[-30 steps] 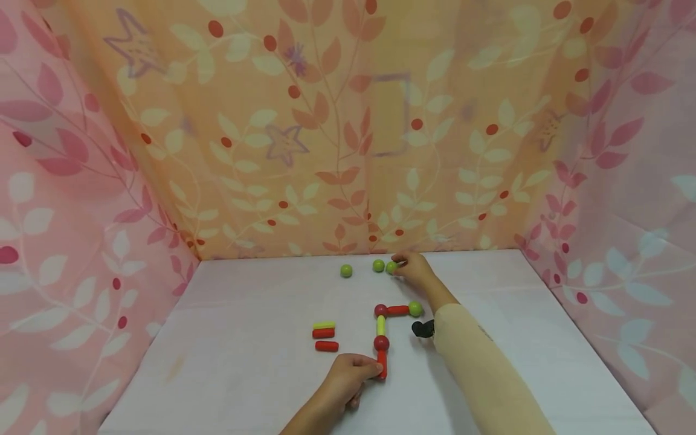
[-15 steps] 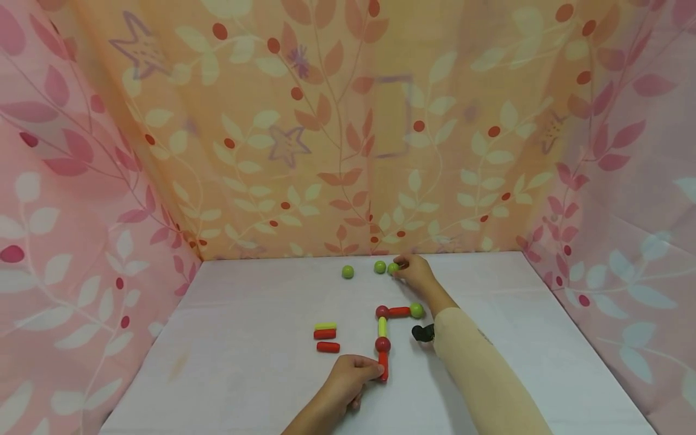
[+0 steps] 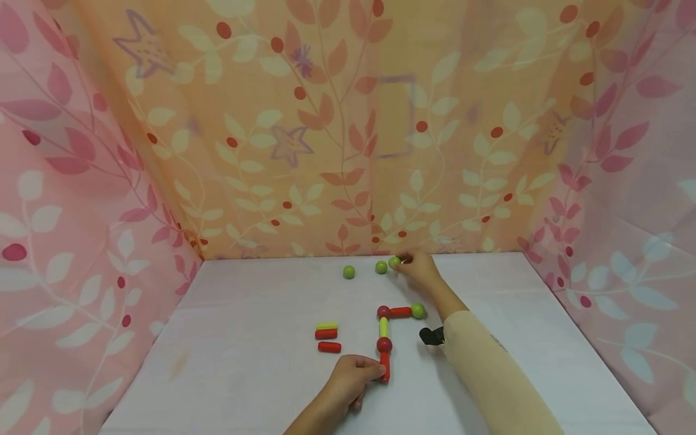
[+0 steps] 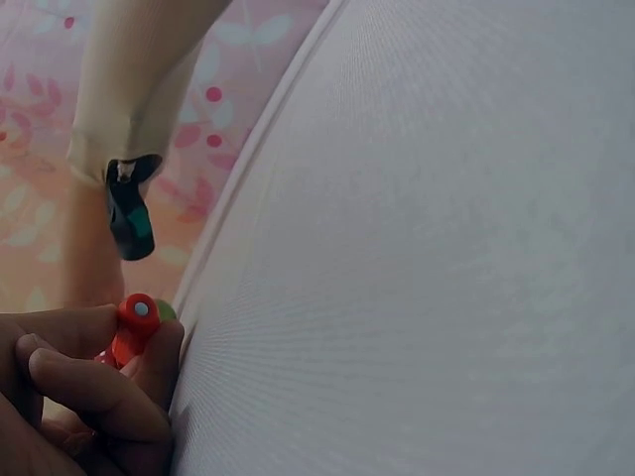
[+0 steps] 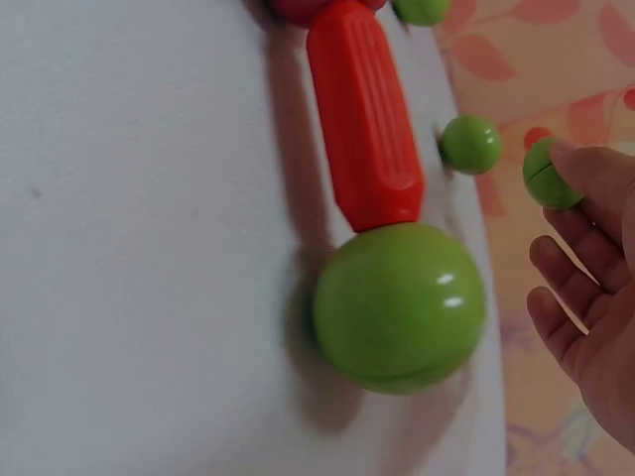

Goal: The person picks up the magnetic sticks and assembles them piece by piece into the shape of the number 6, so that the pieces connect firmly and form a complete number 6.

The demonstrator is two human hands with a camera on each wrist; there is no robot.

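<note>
The right hand (image 3: pixel 421 270) pinches a glossy green ball (image 3: pixel 394 263) between thumb and fingertips, its other fingers slightly bent; the ball, resting on the white table (image 3: pixel 244 344) half a second ago, now looks lifted, so it seems free to carry. Two loose green balls (image 3: pixel 381 267) lie to its left. The left hand (image 3: pixel 350 373) still pinches the ribbed red stick (image 3: pixel 385 362) ending a bent chain of balls and sticks (image 3: pixel 384 344).

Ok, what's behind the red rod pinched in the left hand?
Beyond the red rod, the head view shows a red ball, a yellow rod, then another red ball. The left hand covers part of the rod; the white table directly beneath it cannot be seen.
</note>
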